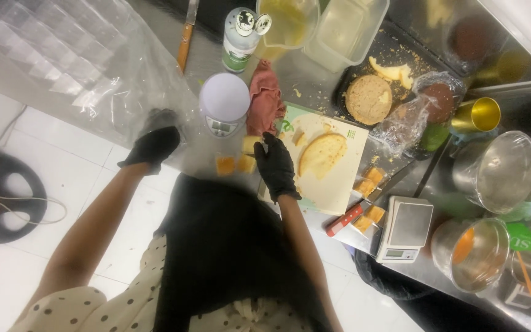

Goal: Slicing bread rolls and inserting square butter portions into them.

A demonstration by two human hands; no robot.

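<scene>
Black-gloved right hand (276,165) — fingers pinched on pale cake piece (251,144), held at left edge of white cutting board (333,184). Left hand (153,146), also gloved, laid on steel table (314,80) edge, seemingly as brace; spread or curled cannot be told. Two orange cubes (235,165) set beside piece. One sliced cake round (321,154) kept on board. Two scales counted — round (224,104), square (405,229).

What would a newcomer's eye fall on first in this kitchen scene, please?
First, the two black-gloved hands: the right hand pinches a pale yellow cake cube at the white cutting board's left edge, while the left hand rests on the steel counter. Next comes the flat round cake slice on the board, with a thicker round cake on the dark tray beyond.
</scene>
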